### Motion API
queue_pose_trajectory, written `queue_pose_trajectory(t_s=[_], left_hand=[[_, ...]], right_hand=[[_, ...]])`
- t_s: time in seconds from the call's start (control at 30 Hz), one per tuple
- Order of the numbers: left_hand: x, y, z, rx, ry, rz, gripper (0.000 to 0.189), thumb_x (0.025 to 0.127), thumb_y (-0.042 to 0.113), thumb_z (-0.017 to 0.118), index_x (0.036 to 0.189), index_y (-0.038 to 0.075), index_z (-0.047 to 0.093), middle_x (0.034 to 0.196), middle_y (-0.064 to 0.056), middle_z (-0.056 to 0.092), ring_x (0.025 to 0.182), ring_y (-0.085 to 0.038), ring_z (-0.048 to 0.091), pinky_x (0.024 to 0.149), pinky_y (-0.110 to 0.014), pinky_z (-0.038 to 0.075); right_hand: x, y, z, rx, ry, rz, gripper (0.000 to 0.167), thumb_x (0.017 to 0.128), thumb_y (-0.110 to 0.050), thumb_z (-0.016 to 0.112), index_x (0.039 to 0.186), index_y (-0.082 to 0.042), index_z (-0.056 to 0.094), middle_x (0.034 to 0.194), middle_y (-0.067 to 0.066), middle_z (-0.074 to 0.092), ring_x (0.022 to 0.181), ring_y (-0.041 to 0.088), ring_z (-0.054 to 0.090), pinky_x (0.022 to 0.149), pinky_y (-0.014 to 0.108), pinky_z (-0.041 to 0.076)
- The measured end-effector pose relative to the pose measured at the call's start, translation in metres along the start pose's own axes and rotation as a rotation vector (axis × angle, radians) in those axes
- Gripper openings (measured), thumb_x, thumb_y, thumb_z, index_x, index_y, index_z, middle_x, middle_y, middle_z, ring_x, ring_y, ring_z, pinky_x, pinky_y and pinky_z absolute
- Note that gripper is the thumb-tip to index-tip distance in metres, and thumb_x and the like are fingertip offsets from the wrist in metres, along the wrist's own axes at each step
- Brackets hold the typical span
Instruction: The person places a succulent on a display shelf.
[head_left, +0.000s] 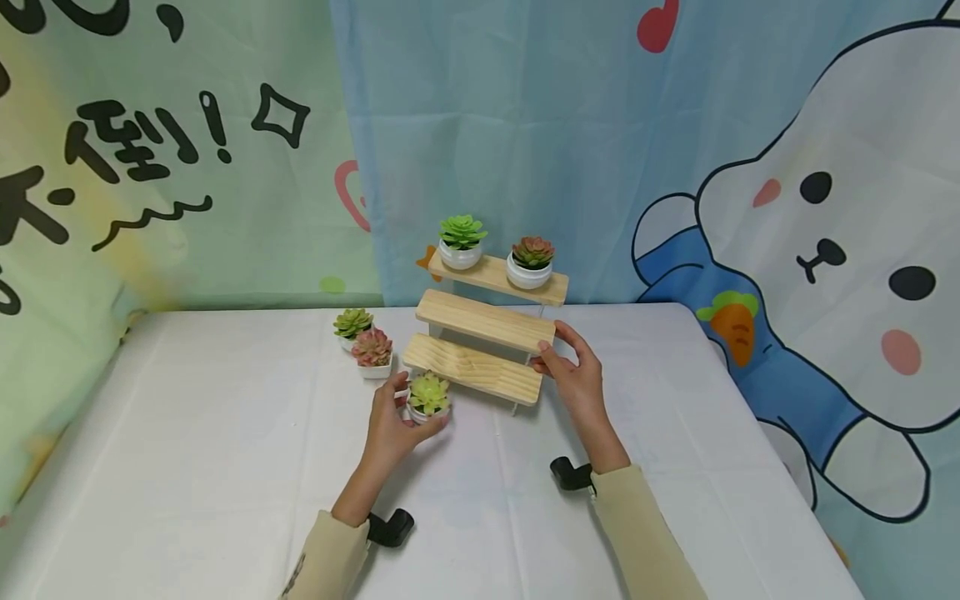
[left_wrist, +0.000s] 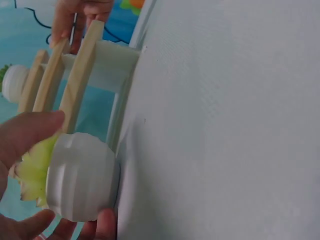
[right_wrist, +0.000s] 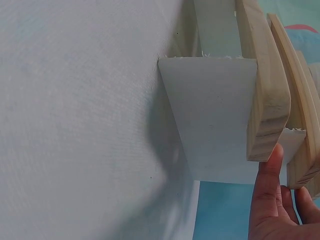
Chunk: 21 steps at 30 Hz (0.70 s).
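Observation:
My left hand holds a small potted succulent with yellow-green leaves, just in front of the lowest step of a wooden three-step shelf. In the left wrist view, the fingers curl about its ribbed white pot, and the thumb lies on the other side, near the leaves. At the shelf's right end, my right hand grips the middle board's edge. One fingertip touches the end of the lowest board in the right wrist view.
On the top step stand a green succulent and a reddish one, both in white pots. Left of the shelf, a pink succulent stands before another green one. A white cloth covers the table; a printed curtain hangs behind.

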<state>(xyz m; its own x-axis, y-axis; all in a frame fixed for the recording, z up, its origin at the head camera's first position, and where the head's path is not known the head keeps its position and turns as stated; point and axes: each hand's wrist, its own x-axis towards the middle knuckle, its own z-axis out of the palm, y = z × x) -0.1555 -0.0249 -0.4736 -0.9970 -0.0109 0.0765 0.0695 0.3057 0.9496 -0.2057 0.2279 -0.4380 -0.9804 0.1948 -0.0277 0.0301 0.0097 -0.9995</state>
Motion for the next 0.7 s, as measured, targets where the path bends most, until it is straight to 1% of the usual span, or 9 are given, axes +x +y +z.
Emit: queue_pose_trajectory(t_s=[0.1,0.13,0.23,0.33,0.4,0.5,0.7], left_hand=[[0.0012,-0.0019,0.0005,0.041,-0.011,0.012,0.08,0.072,0.006,0.084,0.136,-0.012,0.04,0.124,-0.032,0.045,0.109,-0.044,0.05,0.085,-0.052,0.049],[0.0016,-0.0026,0.0007,0.052,-0.014,0.017,0.078,0.072,0.006,0.084,0.134,-0.013,0.041,0.123,-0.032,0.046,0.107,-0.043,0.051,0.084,-0.05,0.05],[0.0021,-0.0039,0.0003,0.053,-0.012,0.021,0.072,0.072,0.005,0.084,0.129,-0.016,0.046,0.118,-0.031,0.049,0.104,-0.042,0.054,0.079,-0.038,0.051],[0.0023,-0.0056,-0.0001,0.037,-0.001,0.024,0.067,0.071,0.003,0.084,0.125,-0.017,0.05,0.116,-0.03,0.051,0.101,-0.041,0.057,0.07,-0.024,0.049],[0.0024,-0.0066,0.0,0.025,0.003,0.031,0.066,0.071,0.002,0.084,0.125,-0.017,0.05,0.115,-0.03,0.051,0.101,-0.042,0.058,0.068,-0.021,0.048],[0.0027,-0.0079,0.0002,0.013,0.006,0.039,0.065,0.071,0.002,0.083,0.125,-0.017,0.051,0.115,-0.031,0.052,0.1,-0.042,0.058,0.067,-0.02,0.048],[0.0019,-0.0096,-0.0007,0.024,0.013,0.046,0.065,0.071,0.002,0.084,0.124,-0.016,0.052,0.114,-0.03,0.052,0.1,-0.042,0.058,0.068,-0.021,0.048]], right_hand=[[-0.0003,-0.0003,0.0001,0.002,-0.003,-0.001,0.052,0.098,-0.006,0.058,0.147,-0.003,0.04,0.144,0.013,0.04,0.071,0.001,0.065,0.073,0.017,0.054],[-0.0003,-0.0003,0.0,0.002,-0.004,-0.001,0.052,0.098,-0.006,0.058,0.147,-0.003,0.04,0.144,0.013,0.04,0.071,0.001,0.065,0.074,0.017,0.054],[-0.0004,-0.0005,0.0001,-0.002,-0.004,-0.001,0.052,0.098,-0.007,0.058,0.147,-0.003,0.04,0.144,0.013,0.041,0.071,0.001,0.065,0.074,0.017,0.054],[-0.0006,-0.0005,0.0002,-0.003,-0.003,-0.005,0.052,0.098,-0.007,0.058,0.147,-0.003,0.04,0.144,0.013,0.041,0.072,0.002,0.065,0.074,0.017,0.054],[-0.0007,-0.0005,0.0002,-0.001,-0.002,-0.006,0.052,0.098,-0.007,0.058,0.146,-0.003,0.04,0.143,0.013,0.041,0.071,0.001,0.065,0.074,0.017,0.054],[-0.0007,-0.0009,0.0002,0.0,0.0,-0.003,0.053,0.098,-0.007,0.059,0.147,-0.002,0.04,0.144,0.013,0.041,0.071,0.001,0.065,0.074,0.017,0.054],[-0.0011,-0.0026,0.0006,-0.023,-0.004,0.006,0.054,0.098,-0.011,0.059,0.148,-0.005,0.04,0.145,0.012,0.04,0.072,0.0,0.065,0.075,0.016,0.054]])
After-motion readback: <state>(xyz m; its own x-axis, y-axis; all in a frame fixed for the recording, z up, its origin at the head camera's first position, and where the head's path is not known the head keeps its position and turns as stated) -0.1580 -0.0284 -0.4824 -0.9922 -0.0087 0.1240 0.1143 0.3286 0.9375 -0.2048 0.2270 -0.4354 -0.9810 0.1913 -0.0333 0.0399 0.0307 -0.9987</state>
